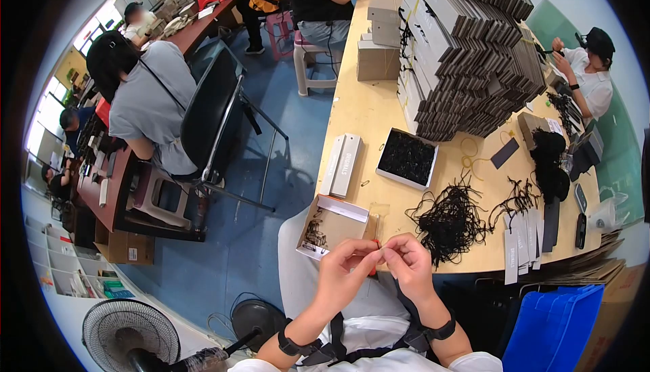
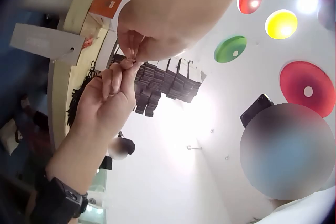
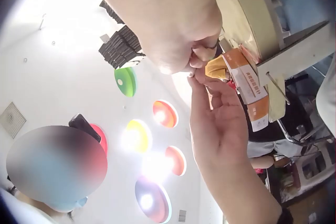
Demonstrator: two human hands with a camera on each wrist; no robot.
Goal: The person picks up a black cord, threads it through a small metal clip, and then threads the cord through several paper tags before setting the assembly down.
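Note:
My left hand and right hand meet at their fingertips over the table's near edge. Thumb and forefinger of each pinch something small; I cannot tell what it is, as the fingers hide most of it. In the left wrist view a grey card tag with a hole in one end shows below the hands. Just beyond the left hand sits an open box with small brass-coloured pins in it. A loose heap of black cords lies beyond the right hand.
A white box of black cords stands farther back, beside printed grey tags. Tall stacks of grey tags rise behind. Corded tags hang over the right edge. A blue bin stands below right, a fan lower left.

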